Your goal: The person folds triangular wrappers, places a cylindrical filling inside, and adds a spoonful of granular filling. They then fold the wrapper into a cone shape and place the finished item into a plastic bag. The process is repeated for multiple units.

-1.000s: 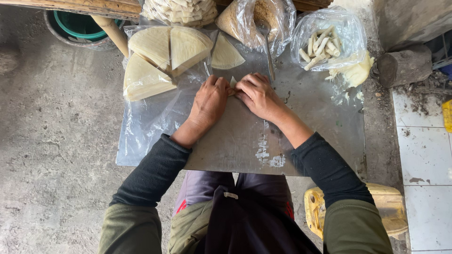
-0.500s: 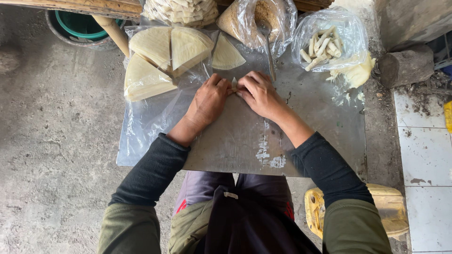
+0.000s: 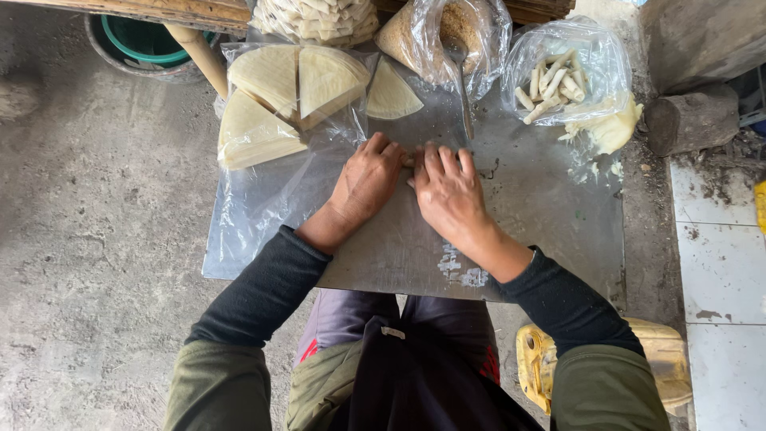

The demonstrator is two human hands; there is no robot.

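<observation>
At the centre of the frame the left hand (image 3: 369, 179) and the right hand (image 3: 447, 190) lie side by side, palms down, on a grey metal counter (image 3: 550, 223). Their fingers are bent over and pressed together on a small pale roll of wrapper (image 3: 409, 158), of which only a sliver shows between the fingertips; both hands are closed loosely over it, and how much of it each one grips cannot be told.

In the upper left of the frame, stacks of pale triangular wrappers (image 3: 279, 88) sit in a clear plastic sheet (image 3: 255, 207) that spreads down over the left part of the counter. Just right of them, above the left hand, a single triangular wrapper (image 3: 391, 96) lies bare on the metal. At the top centre a clear bag of brown crumbly filling (image 3: 435, 36) stands open with a metal spoon (image 3: 463, 80) reaching down out of it towards the right hand. To its left, at the top edge, is another clear bag of pale pieces (image 3: 319, 16). In the upper right a clear bag of finished pale rolls (image 3: 554, 76) rests beside a lump of white paste (image 3: 610, 128).

A green bucket (image 3: 144, 36) stands on the concrete floor (image 3: 88, 239) in the upper left corner, and a yellow stool (image 3: 542, 367) shows in the lower right.
</observation>
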